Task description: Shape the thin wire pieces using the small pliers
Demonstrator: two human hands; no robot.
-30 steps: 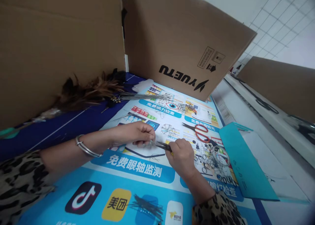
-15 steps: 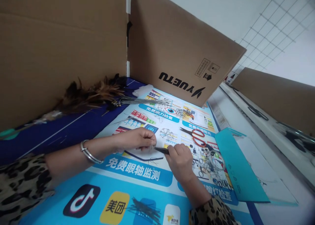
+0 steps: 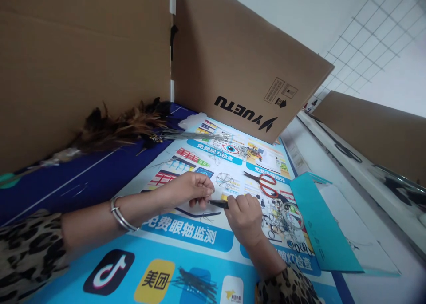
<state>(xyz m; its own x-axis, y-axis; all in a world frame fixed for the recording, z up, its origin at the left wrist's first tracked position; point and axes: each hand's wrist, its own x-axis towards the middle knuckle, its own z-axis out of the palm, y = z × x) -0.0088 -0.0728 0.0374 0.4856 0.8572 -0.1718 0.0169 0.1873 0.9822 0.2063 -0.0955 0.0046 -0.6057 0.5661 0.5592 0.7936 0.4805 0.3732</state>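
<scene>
My right hand (image 3: 244, 217) is closed around a dark pair of pliers (image 3: 218, 203), whose narrow tip points left. Just beyond that tip, my left hand (image 3: 196, 188) pinches with thumb and forefinger; whatever sits between them is too small to make out. A few thin dark wires (image 3: 208, 219) lie on the printed sheet below the hands. Red-handled scissors (image 3: 264, 183) rest with blades apart beyond my right hand. Near them is a round bundle of fine wire (image 3: 226, 179).
Cardboard panels (image 3: 246, 64) wall off the back and left. Brown feathers (image 3: 123, 124) and long metal wires (image 3: 196, 135) lie at the back left. Rings and wire pieces (image 3: 282, 222) sit right of my right hand, by a teal folder (image 3: 322, 224). Dark wire strips (image 3: 196, 285) lie in front.
My left hand has shifted slightly to the right, with its fingers a little raised by the pliers' tip. My right hand keeps its hold on the pliers, almost still.
</scene>
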